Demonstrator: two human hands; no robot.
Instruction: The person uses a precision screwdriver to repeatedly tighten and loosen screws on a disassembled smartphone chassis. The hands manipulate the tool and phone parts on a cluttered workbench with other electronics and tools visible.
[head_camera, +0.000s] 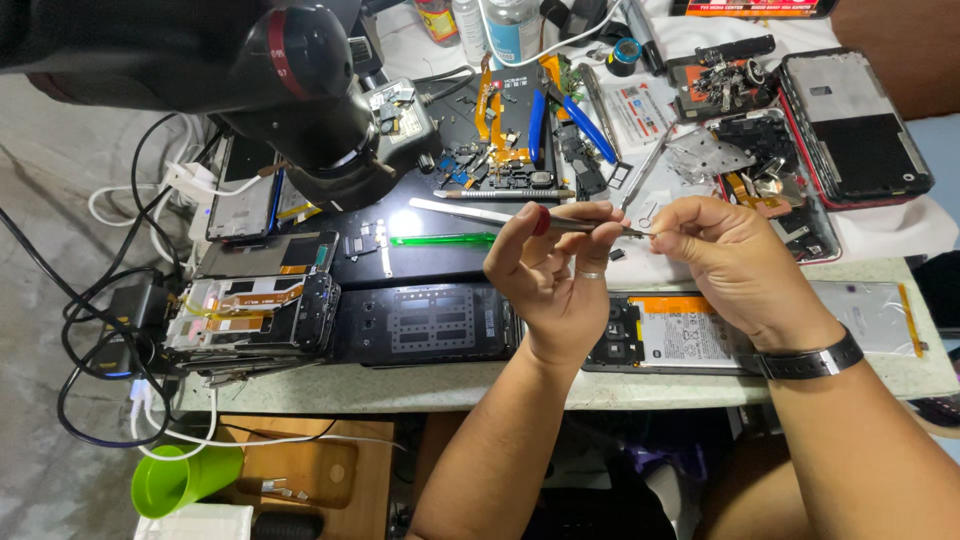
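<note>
My left hand (560, 265) pinches the tweezers (585, 226); my right hand (725, 250) pinches their tip above the opened phone (670, 335) on the desk (400, 385).

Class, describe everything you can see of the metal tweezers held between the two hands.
The slim silver metal tweezers lie almost level above the cluttered workbench, held up off it. The left hand pinches their middle between thumb and fingers, hiding part of the shaft. The fine tips point right, meeting the fingertips of the right hand. Whether the tips hold a part is too small to tell.
</note>
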